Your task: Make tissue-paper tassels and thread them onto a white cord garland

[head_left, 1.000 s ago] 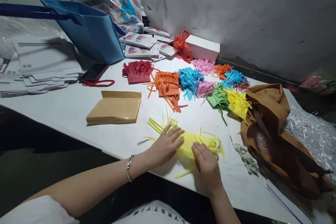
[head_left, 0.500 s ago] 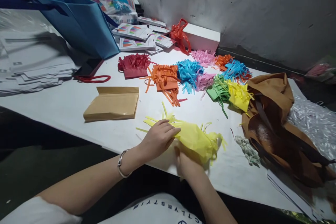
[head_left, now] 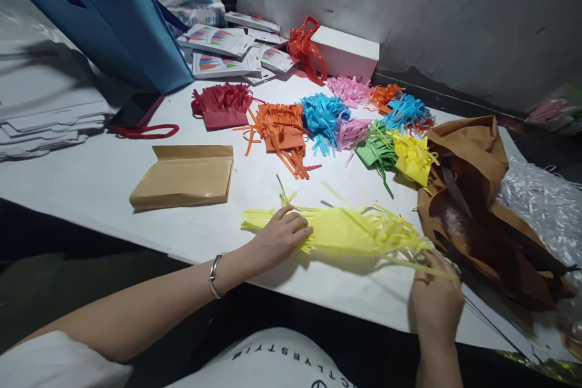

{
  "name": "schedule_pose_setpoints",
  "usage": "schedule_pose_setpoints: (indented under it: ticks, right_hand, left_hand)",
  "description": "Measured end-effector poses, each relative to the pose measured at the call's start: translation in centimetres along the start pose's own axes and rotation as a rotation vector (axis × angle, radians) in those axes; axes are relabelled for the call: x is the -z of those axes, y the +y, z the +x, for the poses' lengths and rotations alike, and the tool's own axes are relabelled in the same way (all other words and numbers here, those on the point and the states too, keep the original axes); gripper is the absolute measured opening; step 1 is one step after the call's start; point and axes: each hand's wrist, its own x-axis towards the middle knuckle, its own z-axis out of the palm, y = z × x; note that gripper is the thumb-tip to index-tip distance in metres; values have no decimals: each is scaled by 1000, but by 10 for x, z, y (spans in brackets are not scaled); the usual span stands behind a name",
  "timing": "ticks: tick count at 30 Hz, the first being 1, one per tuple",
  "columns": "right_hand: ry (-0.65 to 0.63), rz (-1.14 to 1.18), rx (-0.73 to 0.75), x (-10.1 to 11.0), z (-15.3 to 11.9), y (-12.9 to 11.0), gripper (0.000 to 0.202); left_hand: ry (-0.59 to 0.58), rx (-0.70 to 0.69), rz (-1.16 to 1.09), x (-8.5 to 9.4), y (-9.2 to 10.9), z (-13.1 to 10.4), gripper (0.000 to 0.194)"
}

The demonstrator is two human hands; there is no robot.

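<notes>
Yellow fringe (head_left: 345,230) by the tabletop's (head_left: 200,230) front edge.
Left hand (head_left: 282,237) lies half-open atop; right hand (head_left: 439,291) curls at one end, hold unclear.

Left hand (head_left: 284,236) on yellow fringed paper (head_left: 341,230)

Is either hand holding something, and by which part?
The left hand presses the yellow fringed paper beside its left-end strips; the right hand is at the opposite strips' ends, its grip unclear.

The pale yellow fringed paper (head_left: 343,230) lies flat and lengthwise, strips at both ends, in front of the orange fringed bundle (head_left: 282,128).
</notes>
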Motion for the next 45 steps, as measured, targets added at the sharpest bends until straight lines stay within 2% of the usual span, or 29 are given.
schedule_pose_setpoints:
  ticks: [2,3,6,7,8,9,10,12,13,14,16,18,20,23,25,27,30,32,34,37,38,40,43,45]
  right_hand:
    - [77,-93,-43,12,-9,-3,38]
    - [31,-129,-69,18,-11,-1,37]
    - [-344,-215,-206,43,-9,21,34]
    - [-448,-252,-254,54,-8,31,33]
    - [-488,-295,-288,66,-8,40,31]
    - [-489,-339,-290,78,-9,45,29]
    - [-434,-373,-262,86,-11,44,28]
    - [-258,-319,-91,90,-15,26,25]
    - [-110,-211,44,84,-18,8,27]
    - [-77,-41,215,72,-20,-13,28]
    - [-183,222,550,37,-22,-56,36]
    - [-339,198,720,-3,-21,-88,49]
    - [-322,129,698,-36,-19,-102,49]
    - [-325,41,630,-60,-19,-105,42]
    - [-341,35,622,-64,-22,-107,41]
    - [-338,56,607,-66,-25,-111,42]
    - [-352,63,567,-68,-23,-109,44]
    - [-315,16,486,-67,-17,-94,45]
    - [-185,-40,363,-60,-10,-72,44]
    - [91,-50,229,-39,-6,-50,33]
    - [151,-28,244,-33,-8,-51,27]
    - [138,60,388,-25,-12,-63,24]
    - [-66,180,639,-30,-18,-92,26]
    - [-148,207,677,-40,-19,-105,23]
  left_hand:
    - [-16,16,-19,-2,1,-1,28]
    - [-17,23,-25,-3,1,-2,28]
    - [-18,47,-32,-3,-1,-7,32]
    - [-19,57,-30,-3,-2,-8,33]
    - [-21,66,-28,-2,-3,-10,34]
    - [-24,73,-27,-2,-3,-12,34]
    - [-25,77,-28,-2,-3,-13,34]
    - [-31,84,-46,-1,-2,-13,35]
    - [-35,91,-62,-1,-2,-13,35]
    - [-40,99,-80,-2,-2,-12,36]
    - [-48,111,-113,-2,-4,-12,36]
    - [-71,119,-122,-1,-9,-13,38]
    - [-114,141,-90,5,-15,-19,41]
    - [-152,182,-20,20,-14,-28,43]
    - [-154,141,-35,28,-1,-28,54]
    - [-169,59,-95,27,18,-22,66]
    - [-195,28,-157,8,38,-9,66]
    - [-160,72,-184,-7,41,-4,58]
    - [-72,110,-236,-18,36,-4,48]
    - [53,134,-324,-20,27,-9,33]
    - [78,133,-344,-19,25,-10,28]
    - [111,115,-365,-18,24,-11,20]
    - [146,99,-373,-19,24,-9,15]
    - [161,97,-387,-20,23,-9,15]
